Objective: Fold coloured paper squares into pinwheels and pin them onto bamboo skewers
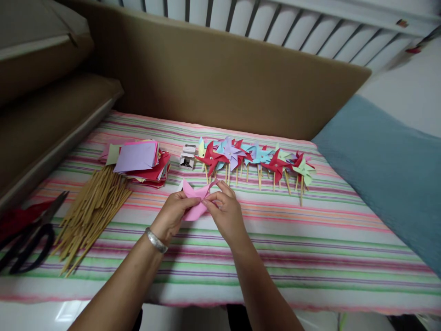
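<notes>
While both hands meet above a striped cloth (pixel 310 239), the left hand (pixel 174 214) and right hand (pixel 225 212) pinch a pink paper piece (pixel 193 198) between thumbs and fingertips, its corners folded up. Behind it lies a row of finished paper pinwheels (pixel 255 158). To the left sit a stack of coloured paper squares (pixel 139 158), wooden sticks (pixel 91 211) and black scissors (pixel 29 239).

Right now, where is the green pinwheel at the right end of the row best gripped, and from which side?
By the bare lower end of its stick, from the near side. The green pinwheel lies flat on the striped cloth, stick pointing toward the near edge and free there, while its paper head sits against the red pinwheel beside it and would likely crumple if pinched.
</notes>
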Demonstrator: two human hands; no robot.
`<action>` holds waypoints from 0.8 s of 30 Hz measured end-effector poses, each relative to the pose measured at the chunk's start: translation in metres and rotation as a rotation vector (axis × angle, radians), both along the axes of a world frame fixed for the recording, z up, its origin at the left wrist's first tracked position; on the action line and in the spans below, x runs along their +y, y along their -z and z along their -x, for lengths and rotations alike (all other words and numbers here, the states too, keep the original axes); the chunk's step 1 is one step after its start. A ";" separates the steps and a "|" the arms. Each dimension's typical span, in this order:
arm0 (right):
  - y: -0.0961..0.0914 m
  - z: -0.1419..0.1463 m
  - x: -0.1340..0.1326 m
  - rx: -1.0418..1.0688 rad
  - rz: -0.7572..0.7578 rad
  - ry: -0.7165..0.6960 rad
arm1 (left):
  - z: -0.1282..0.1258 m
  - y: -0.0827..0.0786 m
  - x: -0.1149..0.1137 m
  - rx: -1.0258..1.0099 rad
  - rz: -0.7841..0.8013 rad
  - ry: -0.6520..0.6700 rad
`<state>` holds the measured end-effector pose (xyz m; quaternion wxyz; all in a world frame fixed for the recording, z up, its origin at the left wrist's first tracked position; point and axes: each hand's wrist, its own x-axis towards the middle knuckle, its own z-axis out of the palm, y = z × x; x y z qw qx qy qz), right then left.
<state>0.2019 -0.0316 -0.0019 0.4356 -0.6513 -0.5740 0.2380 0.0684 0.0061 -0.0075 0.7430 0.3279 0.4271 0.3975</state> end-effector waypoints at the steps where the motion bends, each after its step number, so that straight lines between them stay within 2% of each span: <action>1: 0.000 0.000 0.000 -0.007 0.003 0.005 | 0.000 0.000 0.000 -0.011 0.001 0.005; 11: -0.003 0.001 0.001 -0.047 0.044 0.038 | -0.001 -0.003 -0.003 -0.082 0.018 0.035; 20: -0.003 0.001 0.001 -0.035 0.059 0.046 | -0.005 0.000 -0.005 -0.036 0.027 -0.016; 22: -0.008 0.000 0.000 -0.017 0.089 0.049 | -0.006 -0.001 -0.005 -0.041 0.014 -0.037; 24: -0.019 -0.002 -0.006 -0.001 0.043 0.060 | -0.004 -0.004 -0.004 -0.045 -0.006 -0.067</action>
